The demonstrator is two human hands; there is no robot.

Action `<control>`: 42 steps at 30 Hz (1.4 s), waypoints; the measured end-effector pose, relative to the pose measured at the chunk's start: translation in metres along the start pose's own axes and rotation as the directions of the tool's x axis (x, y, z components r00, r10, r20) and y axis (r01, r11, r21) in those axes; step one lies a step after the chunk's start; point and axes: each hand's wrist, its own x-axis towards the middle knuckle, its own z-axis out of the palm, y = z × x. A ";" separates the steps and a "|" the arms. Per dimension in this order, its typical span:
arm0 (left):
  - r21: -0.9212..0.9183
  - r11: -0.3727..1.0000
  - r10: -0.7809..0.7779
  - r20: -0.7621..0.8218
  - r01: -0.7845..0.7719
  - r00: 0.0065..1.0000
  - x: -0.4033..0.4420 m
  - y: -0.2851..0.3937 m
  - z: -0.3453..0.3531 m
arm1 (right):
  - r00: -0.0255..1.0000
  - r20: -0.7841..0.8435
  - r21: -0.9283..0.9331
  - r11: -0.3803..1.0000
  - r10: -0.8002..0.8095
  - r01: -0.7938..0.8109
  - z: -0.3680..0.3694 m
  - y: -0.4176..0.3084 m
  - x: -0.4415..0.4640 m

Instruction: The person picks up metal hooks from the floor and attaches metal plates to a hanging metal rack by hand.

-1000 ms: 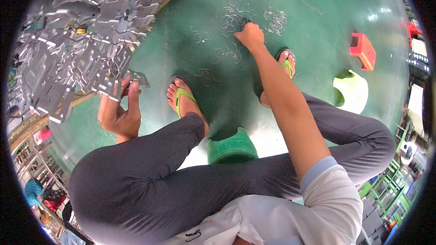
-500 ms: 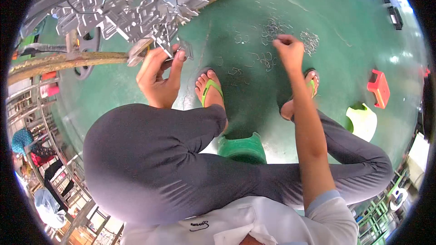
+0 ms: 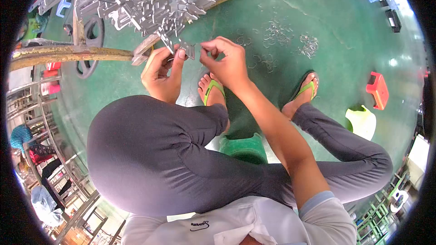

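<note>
Grey metal plate point(image 3: 189, 51) between left fingers point(image 3: 180, 60)

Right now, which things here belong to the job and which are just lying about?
Likely part of the job:
shiny grey metal plates, one pinched in the left hand
thin curved silvery wire pieces on the green floor

Seemingly just lying about:
red plastic stool
pale lime plastic stool

shirt point(image 3: 277, 222): white, collar point(image 3: 234, 237) at neck, dark cursive lettering point(image 3: 200, 226) on chest. right sleeve point(image 3: 329, 220): short, edged with pale blue band point(image 3: 315, 201). trousers point(image 3: 145, 154): dark grey, creased around hip and knee. flip-flops point(image 3: 213, 89): dark soles point(image 3: 300, 83), lime-green v-shaped straps point(image 3: 307, 89). left hand point(image 3: 163, 76), right hand point(image 3: 230, 62): both bare.
</note>
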 end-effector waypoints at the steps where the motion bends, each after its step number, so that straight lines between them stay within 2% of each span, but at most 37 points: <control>1: -0.009 1.000 -0.004 0.000 0.004 1.000 0.001 0.000 0.000 | 1.000 0.005 0.005 1.000 -0.001 0.001 -0.001 -0.001 0.000; 8: -0.062 0.998 -0.031 0.020 0.032 0.999 0.001 0.001 0.001 | 0.994 0.001 0.143 0.984 0.105 -0.104 0.003 0.008 -0.007; 14: -0.131 0.988 -0.081 0.024 0.083 0.996 -0.001 -0.003 0.000 | 0.982 0.082 0.209 0.961 0.168 -0.182 0.003 0.007 -0.007; 18: -0.179 0.977 -0.109 0.050 0.116 0.993 -0.005 -0.002 0.002 | 0.981 0.119 0.099 0.981 0.155 -0.167 -0.003 0.008 -0.008; 21: -0.092 0.989 -0.103 0.109 0.113 0.989 -0.011 -0.011 -0.006 | 0.971 0.122 0.068 0.975 0.204 -0.213 -0.004 0.008 -0.009; 22: 0.063 0.996 -0.075 0.133 0.067 0.988 -0.010 -0.009 -0.004 | 0.967 0.113 0.080 0.968 0.227 -0.236 -0.005 0.007 -0.010; 25: 0.198 0.980 -0.081 0.326 0.016 0.942 -0.010 -0.010 0.000 | 0.963 0.101 0.078 0.963 0.251 -0.259 -0.006 0.003 -0.009; 26: 0.230 0.973 -0.051 0.329 -0.028 0.943 -0.013 -0.015 0.001 | 0.963 0.099 0.072 0.963 0.252 -0.260 -0.007 0.002 -0.008; 29: 0.250 0.964 0.012 0.303 -0.091 0.953 -0.014 -0.021 0.004 | 0.963 0.125 -0.001 0.971 0.238 -0.240 -0.010 -0.001 -0.005; 32: 0.277 0.961 -0.094 0.289 0.011 0.953 -0.016 -0.022 0.007 | 0.974 0.148 -0.121 0.980 0.174 -0.157 -0.013 -0.017 0.002; 36: 0.243 0.970 -0.068 0.294 -0.006 0.953 -0.013 -0.028 0.010 | 0.980 0.198 -0.315 0.948 0.014 0.050 -0.012 -0.045 0.011; 38: 0.250 0.968 -0.067 0.325 -0.018 0.943 -0.010 -0.029 0.010 | 0.985 0.171 -0.367 0.926 -0.026 0.089 -0.006 -0.040 0.010; 41: 0.244 0.970 -0.057 0.286 -0.016 0.957 -0.010 -0.040 0.019 | 0.987 0.155 -0.493 0.864 -0.032 0.105 -0.005 -0.039 0.014; 42: 0.233 0.972 -0.087 0.279 0.021 0.956 -0.009 -0.038 0.020 | 0.989 0.145 -0.501 0.862 0.002 0.072 -0.004 -0.042 0.016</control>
